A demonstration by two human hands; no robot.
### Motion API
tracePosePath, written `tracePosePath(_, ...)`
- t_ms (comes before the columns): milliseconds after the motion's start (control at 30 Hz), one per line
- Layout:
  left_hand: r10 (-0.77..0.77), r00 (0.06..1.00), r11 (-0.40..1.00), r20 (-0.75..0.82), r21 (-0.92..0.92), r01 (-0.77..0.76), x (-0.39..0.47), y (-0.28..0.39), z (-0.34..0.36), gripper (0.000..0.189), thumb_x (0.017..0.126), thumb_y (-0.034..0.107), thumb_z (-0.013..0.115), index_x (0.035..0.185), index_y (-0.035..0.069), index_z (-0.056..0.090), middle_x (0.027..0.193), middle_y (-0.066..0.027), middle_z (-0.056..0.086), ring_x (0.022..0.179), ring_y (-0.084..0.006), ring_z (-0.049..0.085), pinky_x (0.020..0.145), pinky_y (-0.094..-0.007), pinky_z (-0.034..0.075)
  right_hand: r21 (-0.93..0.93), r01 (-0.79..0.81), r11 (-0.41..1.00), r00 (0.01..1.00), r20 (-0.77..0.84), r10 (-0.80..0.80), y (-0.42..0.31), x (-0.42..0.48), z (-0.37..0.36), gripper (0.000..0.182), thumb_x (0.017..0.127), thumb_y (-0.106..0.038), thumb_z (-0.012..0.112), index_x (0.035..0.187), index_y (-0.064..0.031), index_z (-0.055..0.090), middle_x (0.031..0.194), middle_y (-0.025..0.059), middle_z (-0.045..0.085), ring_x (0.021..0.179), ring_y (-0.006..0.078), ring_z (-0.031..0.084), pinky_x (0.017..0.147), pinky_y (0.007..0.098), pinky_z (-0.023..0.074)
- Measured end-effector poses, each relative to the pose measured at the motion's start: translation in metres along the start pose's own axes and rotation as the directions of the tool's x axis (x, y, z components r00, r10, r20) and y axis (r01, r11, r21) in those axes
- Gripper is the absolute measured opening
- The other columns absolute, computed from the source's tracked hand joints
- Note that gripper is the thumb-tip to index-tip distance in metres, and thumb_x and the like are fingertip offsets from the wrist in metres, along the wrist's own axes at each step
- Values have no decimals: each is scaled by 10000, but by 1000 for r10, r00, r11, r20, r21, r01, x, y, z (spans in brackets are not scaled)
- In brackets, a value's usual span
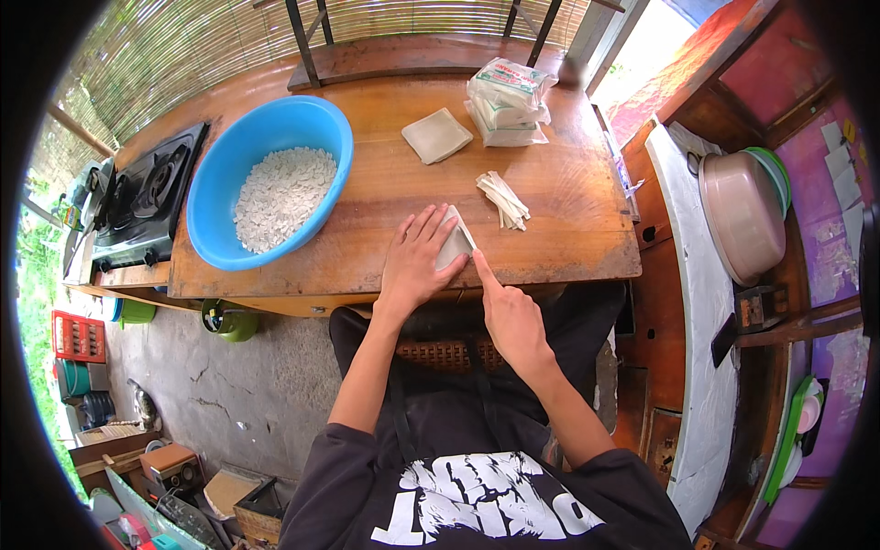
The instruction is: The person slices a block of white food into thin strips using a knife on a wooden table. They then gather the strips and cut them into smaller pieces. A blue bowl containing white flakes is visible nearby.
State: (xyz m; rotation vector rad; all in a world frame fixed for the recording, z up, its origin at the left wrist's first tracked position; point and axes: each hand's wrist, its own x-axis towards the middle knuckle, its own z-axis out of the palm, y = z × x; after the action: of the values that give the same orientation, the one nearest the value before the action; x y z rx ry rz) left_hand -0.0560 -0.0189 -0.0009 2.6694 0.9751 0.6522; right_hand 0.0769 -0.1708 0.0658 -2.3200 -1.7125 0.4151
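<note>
My left hand (pixel 416 261) lies flat with its fingers over a stack of thin pale square sheets (pixel 452 249) near the table's front edge. The index finger of my right hand (pixel 509 309) points at the stack's right corner; its other fingers are curled, and whether they hold a thin tool cannot be told. Cut pale strips (pixel 505 199) lie in a loose pile just beyond, to the right. Farther back is another pale square stack (pixel 437 135). On the left, a large blue plastic basin (pixel 206 199) holds many small white pieces (pixel 285 196).
Plastic-wrapped packets (pixel 510 103) are piled at the back right of the wooden table (pixel 371 265). A black gas stove (pixel 148 192) stands left of the basin. A dark-legged wooden rack (pixel 426 58) spans the back. A large beige basin (pixel 742 213) leans at the right.
</note>
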Motion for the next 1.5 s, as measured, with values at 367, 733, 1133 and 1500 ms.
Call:
tracePosePath(367, -2, 1000, 999, -17, 41, 2, -1, 2, 4, 647, 966, 486, 669, 1481, 102, 588, 1654, -76, 468, 1550, -260, 381, 1294, -471, 258, -29, 3, 1000, 1000, -12, -3, 9, -16, 8, 703, 1045, -131, 593, 1684, -241, 322, 728, 199, 681, 699, 402, 739, 659, 532, 609)
tracePosePath(733, 10, 999, 999, -38, 40, -9, -2, 1, 5, 632, 970, 468, 667, 1474, 94, 591, 1640, -86, 481, 1542, -270, 393, 1290, -473, 263, -26, -19, 999, 1000, 2, 19, 12, -32, 4, 694, 1052, -124, 574, 1685, -254, 320, 729, 205, 674, 688, 416, 726, 663, 550, 601)
tracePosePath(1133, 46, 999, 995, -29, -89, -49, -12, -18, -15, 587, 1001, 373, 659, 1488, 58, 573, 1622, -154, 493, 1534, -321, 410, 1287, -496, 279, 132, -18, 991, 998, -57, 26, -3, 1, -14, 550, 1086, -129, 523, 1623, -191, 425, 829, 284, 697, 821, 487, 705, 740, 590, 555)
tracePosePath(1500, 80, 997, 997, 6, 20, -80, -9, -11, -11, 572, 1013, 380, 598, 1488, 64, 568, 1622, -137, 497, 1536, -280, 414, 1292, -491, 272, 81, 7, 997, 998, -69, -1, -24, 39, 4, 552, 1076, -138, 520, 1619, -169, 426, 845, 283, 701, 818, 486, 717, 757, 597, 560)
